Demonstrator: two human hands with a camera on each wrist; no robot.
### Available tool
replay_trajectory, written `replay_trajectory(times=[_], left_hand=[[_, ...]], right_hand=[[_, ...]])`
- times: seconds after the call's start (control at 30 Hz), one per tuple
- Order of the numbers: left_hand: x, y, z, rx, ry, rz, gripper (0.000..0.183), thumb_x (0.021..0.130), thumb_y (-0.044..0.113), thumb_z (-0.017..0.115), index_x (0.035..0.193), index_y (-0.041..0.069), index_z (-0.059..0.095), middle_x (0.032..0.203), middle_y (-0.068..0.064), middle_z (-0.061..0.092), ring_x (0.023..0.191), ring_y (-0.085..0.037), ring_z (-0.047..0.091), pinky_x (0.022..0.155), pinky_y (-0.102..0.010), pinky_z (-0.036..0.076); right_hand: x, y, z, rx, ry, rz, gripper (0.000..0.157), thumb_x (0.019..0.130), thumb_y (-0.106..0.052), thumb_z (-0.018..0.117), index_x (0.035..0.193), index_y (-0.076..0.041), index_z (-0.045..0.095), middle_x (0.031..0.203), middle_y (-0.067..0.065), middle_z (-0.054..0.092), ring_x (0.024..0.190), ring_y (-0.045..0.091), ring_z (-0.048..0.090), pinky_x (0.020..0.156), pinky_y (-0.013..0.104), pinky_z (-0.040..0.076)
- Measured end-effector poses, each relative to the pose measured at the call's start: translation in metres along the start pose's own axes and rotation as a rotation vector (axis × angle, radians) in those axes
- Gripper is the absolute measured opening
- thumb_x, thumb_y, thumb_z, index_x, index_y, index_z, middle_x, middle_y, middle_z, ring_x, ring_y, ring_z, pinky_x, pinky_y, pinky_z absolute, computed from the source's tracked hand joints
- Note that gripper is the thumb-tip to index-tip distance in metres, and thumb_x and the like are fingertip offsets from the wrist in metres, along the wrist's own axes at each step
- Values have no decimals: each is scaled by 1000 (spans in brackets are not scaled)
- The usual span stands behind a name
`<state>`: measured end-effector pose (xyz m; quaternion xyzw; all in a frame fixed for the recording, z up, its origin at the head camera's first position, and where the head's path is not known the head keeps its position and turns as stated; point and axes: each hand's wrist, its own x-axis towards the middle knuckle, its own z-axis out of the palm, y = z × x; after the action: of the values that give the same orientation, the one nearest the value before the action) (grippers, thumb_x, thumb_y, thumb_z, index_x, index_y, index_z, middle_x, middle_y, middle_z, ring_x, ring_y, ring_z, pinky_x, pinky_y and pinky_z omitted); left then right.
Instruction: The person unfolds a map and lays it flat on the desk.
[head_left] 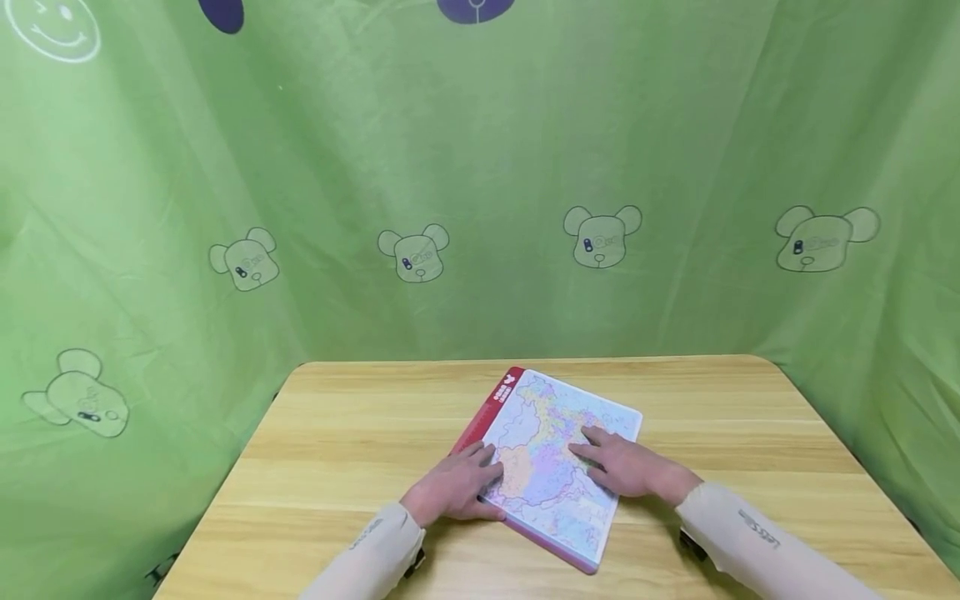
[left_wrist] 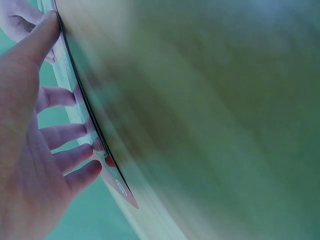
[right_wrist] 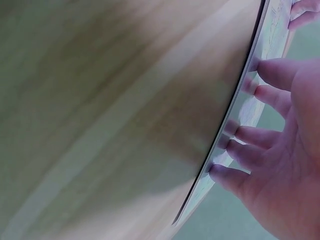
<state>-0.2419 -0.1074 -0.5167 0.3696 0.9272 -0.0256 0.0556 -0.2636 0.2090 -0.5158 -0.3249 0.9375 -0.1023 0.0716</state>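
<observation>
A flat map board [head_left: 555, 479] with pastel regions, a white border and a red band along one side lies turned at an angle on the wooden table. My left hand [head_left: 459, 483] rests at its left side, fingers spread over the red band and the map's edge, thumb at the near edge. On the right part of the map, my right hand [head_left: 626, 467] touches the surface with spread fingertips. In the right wrist view, the fingertips of the right hand [right_wrist: 280, 135] meet the glossy surface, which mirrors them. Neither hand curls round the board.
The light wooden table [head_left: 330, 467] has rounded far corners. Behind it and at both sides hangs a green curtain [head_left: 480, 150] printed with bear heads. A dark band [head_left: 692, 546] shows at the right wrist under a pale sleeve [head_left: 757, 533].
</observation>
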Motion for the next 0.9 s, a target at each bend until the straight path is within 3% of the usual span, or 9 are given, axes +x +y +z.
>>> replay_trajectory(times=[0.23,0.57,0.9], left_hand=[[2,4,-2,28,-14,2,78,81,74,44,137,20,47,149,-13,34,136,-32,31,110,-42,29],[2,7,-4,107,7,48,67,82,72,47,130,25,51,140,-9,42,129,-27,38,105,-39,37],[0,10,-6,74,-24,58,66,85,69,46,137,28,49,150,-12,31,136,-32,31,106,-43,36]], right_hand=[[4,1,-2,7,6,-2,45,98,-23,50,139,-5,47,145,30,30,133,46,27,106,59,27],[9,5,-2,4,18,-14,44,98,-20,49,138,-3,48,144,31,31,133,47,27,105,61,26],[12,6,-3,1,16,-17,44,98,-19,49,138,-3,47,145,30,31,134,47,26,105,61,26]])
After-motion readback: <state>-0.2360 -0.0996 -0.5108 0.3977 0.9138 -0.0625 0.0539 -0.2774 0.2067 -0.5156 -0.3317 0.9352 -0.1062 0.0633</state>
